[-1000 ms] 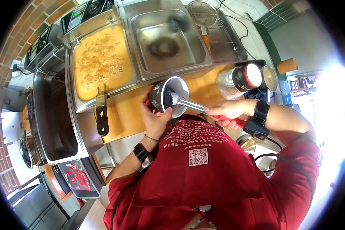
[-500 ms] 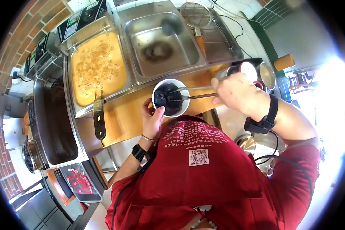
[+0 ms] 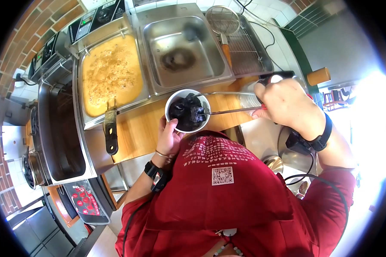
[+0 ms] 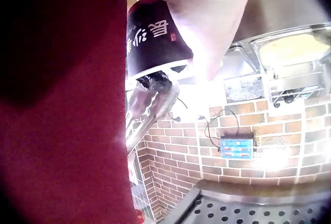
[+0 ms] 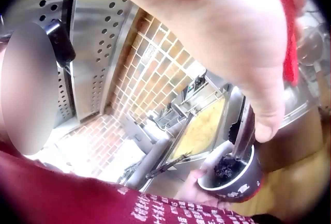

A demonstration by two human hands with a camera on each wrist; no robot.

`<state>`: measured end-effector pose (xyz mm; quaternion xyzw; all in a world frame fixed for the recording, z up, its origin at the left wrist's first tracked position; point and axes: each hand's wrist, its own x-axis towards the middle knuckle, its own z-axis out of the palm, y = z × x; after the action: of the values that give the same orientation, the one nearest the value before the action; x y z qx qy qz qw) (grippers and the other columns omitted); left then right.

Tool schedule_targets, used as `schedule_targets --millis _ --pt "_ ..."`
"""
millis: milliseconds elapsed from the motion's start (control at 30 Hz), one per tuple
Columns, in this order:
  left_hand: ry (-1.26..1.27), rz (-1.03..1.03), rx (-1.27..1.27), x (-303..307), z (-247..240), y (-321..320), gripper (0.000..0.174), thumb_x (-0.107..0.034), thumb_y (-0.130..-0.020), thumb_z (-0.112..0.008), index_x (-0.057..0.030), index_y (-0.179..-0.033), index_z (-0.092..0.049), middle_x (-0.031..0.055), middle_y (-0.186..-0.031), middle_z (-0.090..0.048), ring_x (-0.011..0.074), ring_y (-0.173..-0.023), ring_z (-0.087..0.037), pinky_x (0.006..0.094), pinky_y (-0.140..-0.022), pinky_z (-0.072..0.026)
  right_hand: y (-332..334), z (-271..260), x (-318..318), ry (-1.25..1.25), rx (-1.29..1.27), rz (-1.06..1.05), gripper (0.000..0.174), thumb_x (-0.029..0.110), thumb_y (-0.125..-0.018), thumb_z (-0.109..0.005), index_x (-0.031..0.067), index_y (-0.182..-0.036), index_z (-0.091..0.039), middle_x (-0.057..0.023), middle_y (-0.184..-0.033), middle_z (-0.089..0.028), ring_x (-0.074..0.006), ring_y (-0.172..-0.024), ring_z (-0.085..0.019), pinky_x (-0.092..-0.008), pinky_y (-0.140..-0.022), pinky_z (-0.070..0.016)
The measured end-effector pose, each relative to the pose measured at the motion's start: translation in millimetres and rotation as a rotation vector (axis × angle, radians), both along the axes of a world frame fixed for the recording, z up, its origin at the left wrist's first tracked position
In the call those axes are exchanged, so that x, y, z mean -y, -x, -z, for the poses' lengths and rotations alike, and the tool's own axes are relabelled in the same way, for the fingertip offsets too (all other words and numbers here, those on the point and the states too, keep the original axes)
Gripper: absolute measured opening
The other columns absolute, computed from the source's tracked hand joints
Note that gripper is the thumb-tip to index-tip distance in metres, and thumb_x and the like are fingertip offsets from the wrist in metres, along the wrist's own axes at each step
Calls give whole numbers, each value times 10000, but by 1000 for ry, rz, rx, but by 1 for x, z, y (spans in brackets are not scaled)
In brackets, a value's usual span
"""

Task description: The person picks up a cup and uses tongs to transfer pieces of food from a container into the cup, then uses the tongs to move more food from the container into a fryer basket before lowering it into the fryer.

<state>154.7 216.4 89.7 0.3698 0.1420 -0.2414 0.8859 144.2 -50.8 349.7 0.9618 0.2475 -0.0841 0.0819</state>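
Observation:
My left hand [image 3: 169,139] grips a paper cup by its side, the thumb over the white rim. Dark outside with white lettering, the cup [image 4: 176,48] faces up toward the head camera. Black chunks of food [image 3: 184,113] fill much of it. My right hand [image 3: 289,100] holds metal tongs [image 3: 236,111] with red on the handle, palm down to the right of the cup. Their two arms stand spread, and both tips reach into the cup among the black chunks, as the right wrist view [image 5: 243,136] also shows.
Behind the cup stand a pan of yellow bubbling liquid [image 3: 111,70] with a black-handled tool [image 3: 111,135] and a steel basin [image 3: 158,77]. A wooden-handled strainer [image 3: 223,20] lies over a wire rack. Stacked cups [image 3: 251,96] stand partly behind my right hand.
The cup has turned from tilted sideways to facing up. My right hand has moved up and right and turned palm down; the tongs' arms have spread from together to apart.

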Motion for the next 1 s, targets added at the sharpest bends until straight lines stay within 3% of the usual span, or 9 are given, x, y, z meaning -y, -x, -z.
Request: schedule_targets --millis 67,200,300,400,567,700,733,833,1000 --pt "213 44 -65 -6 4 -3 474 -85 -884 -561 -55 -1299 -333 154 -1258 -491 290 -1142 -550 472 -924 -521 -2 -2 0 -49 48 54 439 396 -703 -728 23 -884 -583 -156 -618 -572 -361 -648 -606 -420 -590 -470" --pt "204 31 -98 -9 5 -1 479 -71 -883 -566 -57 -1302 -336 157 -1256 -496 297 -1137 -556 478 -915 -528 -7 -5 -1 42 7 56 446 397 -691 -739 24 -870 -574 -152 -635 -582 -358 -654 -610 -418 -588 -467" --pt "46 11 -54 -9 0 4 487 -59 -882 -576 -54 -1308 -338 149 -1235 -510 281 -1114 -568 454 -911 -533 -7 2 -4 3 -20 31 463 412 -683 -742 22 -863 -568 -154 -628 -579 -360 -658 -609 -424 -592 -464" --pt "-44 73 -10 -14 9 4 465 -58 -885 -581 -66 -1292 -358 124 -1190 -531 234 -1075 -579 413 -871 -548 -11 -4 -4 -9 -72 -7 388 331 -706 -742 16 -845 -563 -154 -643 -597 -347 -680 -628 -419 -621 -485" --pt "-79 100 -47 -21 8 5 438 -108 -888 -592 -92 -1273 -384 97 -1157 -543 202 -1040 -583 380 -814 -555 -33 -8 13 28 -79 170 432 398 -724 -736 23 -834 -554 -157 -636 -606 -382 -684 -624 -448 -623 -486" --pt "-176 164 -62 -27 13 10 475 -172 -879 -618 -115 -1292 -392 75 -1147 -544 176 -990 -580 342 -739 -545 -59 12 23 14 -55 315 506 478 -793 -679 21 -967 -551 -178 -758 -649 -402 -805 -627 -475 -701 -488" --pt "-158 152 -77 -27 13 11 485 -171 -877 -619 -113 -1299 -388 78 -1147 -543 180 -986 -581 344 -736 -545 -70 19 23 49 -119 375 576 508 -823 -643 -1 -1062 -520 -198 -838 -665 -400 -873 -627 -483 -751 -484" --pt "-150 124 -93 -33 16 15 514 -177 -868 -632 -106 -1310 -378 87 -1150 -541 192 -977 -587 351 -729 -543 -102 54 20 -61 -122 501 602 490 -849 -622 -29 -1124 -493 -226 -901 -668 -395 -911 -634 -472 -793 -491" --pt "-192 73 -134 -43 19 22 545 -191 -857 -649 -99 -1313 -366 85 -1108 -566 181 -950 -601 331 -712 -541 -139 94 -9 -31 -190 531 572 441 -867 -613 -33 -1157 -474 -253 -998 -655 -405 -981 -625 -462 -846 -494"
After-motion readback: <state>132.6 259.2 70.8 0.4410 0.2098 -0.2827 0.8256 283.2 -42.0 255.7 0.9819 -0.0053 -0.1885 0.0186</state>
